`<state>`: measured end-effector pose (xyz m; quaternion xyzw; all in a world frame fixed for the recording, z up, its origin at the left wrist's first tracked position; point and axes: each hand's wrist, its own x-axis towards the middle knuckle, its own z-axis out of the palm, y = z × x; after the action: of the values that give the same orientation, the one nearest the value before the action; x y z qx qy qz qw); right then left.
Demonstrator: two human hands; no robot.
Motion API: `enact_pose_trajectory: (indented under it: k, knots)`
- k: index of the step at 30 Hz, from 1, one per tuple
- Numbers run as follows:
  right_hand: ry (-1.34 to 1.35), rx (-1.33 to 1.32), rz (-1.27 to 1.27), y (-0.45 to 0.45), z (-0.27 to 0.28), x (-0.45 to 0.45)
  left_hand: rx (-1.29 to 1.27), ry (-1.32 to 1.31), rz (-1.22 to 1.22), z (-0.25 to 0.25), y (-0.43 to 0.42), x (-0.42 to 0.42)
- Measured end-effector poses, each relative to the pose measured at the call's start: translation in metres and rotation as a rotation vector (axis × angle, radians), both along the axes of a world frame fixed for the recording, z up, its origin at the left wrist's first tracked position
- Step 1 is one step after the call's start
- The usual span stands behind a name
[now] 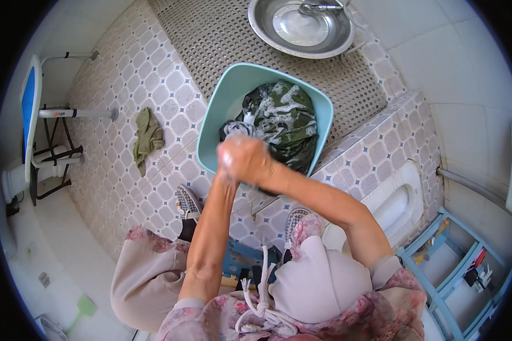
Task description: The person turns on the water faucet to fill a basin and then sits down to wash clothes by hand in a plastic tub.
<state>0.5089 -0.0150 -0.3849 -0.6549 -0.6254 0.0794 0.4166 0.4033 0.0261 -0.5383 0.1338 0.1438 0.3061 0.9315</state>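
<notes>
A pale teal plastic basin (210, 122) stands on the floor before me. Inside it lies a soaked dark green garment (287, 113), streaked with white foam. My right hand (252, 161) is closed, its knuckles up, over the basin's near-left rim. Pressed against it, my left hand (227, 162) is closed too, partly covered and wet with suds. Both are smeared by motion. A foamy dark grey bunch of the wet garment (235, 128) sticks out just past my fingers; the part inside my grip is hidden.
A steel bowl (261, 28) with a shower head (307, 8) rests on a perforated mat (196, 34). On the tiles at left lies a green cloth (148, 139). A folding seat (31, 108) is further left. A squat toilet (395, 202) and blue rack (441, 290) are right.
</notes>
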Motion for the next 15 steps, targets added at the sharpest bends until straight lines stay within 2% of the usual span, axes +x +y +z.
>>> enact_pose_trajectory:
  k: [1, 2, 4, 5, 7, 8, 10, 11, 14, 15]
  knots:
    - [0.04, -0.11, -0.053, 0.011, -0.008, 0.017, -0.258, 0.58, 0.058, 0.072, 0.001, 0.019]
    - [0.077, -0.226, -0.109, 0.02, -0.017, 0.036, -0.227, 0.758, -0.006, 0.104, 0.004, 0.03]
    - [0.106, -0.55, -0.224, 0.033, -0.047, 0.073, -0.173, 0.659, -0.216, 0.096, 0.011, 0.025]
    - [0.219, -0.597, -0.18, 0.03, -0.044, 0.082, -0.097, 0.708, -0.162, 0.13, 0.015, 0.039]
    - [0.447, -0.695, -0.072, 0.027, -0.032, 0.098, 0.215, 0.893, -0.023, 0.128, 0.042, 0.037]
    - [0.413, -0.688, 0.061, 0.022, -0.028, 0.102, 0.365, 0.988, 0.043, 0.126, 0.055, 0.037]
    - [0.345, -0.664, 0.314, 0.01, -0.013, 0.107, 0.398, 1.063, 0.097, 0.145, 0.075, 0.048]
    - [0.293, -0.703, 0.402, 0.009, 0.014, 0.107, 0.493, 1.071, 0.12, 0.143, 0.084, 0.056]
    - [0.243, -0.565, 0.283, 0.011, 0.009, 0.115, 0.592, 0.985, 0.116, 0.147, 0.091, 0.071]
    - [0.404, -0.538, 0.202, 0.01, 0.024, 0.123, 0.41, 0.76, 0.094, 0.145, 0.092, 0.071]
